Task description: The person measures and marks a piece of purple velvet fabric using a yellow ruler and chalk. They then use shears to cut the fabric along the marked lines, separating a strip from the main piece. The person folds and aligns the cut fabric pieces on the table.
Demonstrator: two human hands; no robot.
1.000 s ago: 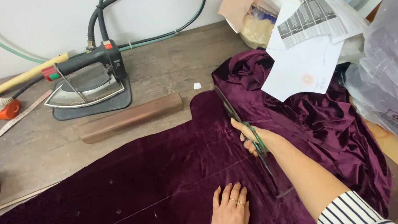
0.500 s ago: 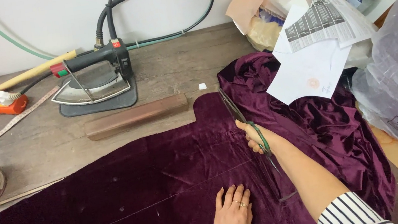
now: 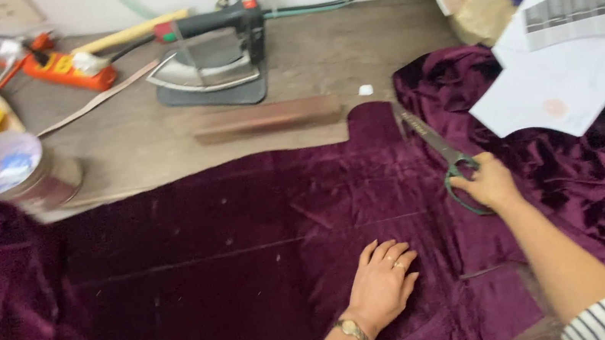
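Wooden counter (image 3: 349,49) carries purple velvet (image 3: 235,247); the left hand (image 3: 382,285) presses it flat, fingers spread, while the right hand (image 3: 487,182) grips scissors (image 3: 438,147), blades seemingly parted at the cloth's edge.

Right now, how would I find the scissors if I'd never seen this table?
Start at the big purple cloth spread over the wooden table. Go to its right side, where the right hand rests. The scissors are in that hand: long grey blades pointing up toward the iron, with dark green handles, the only metal thing lying on the cloth.
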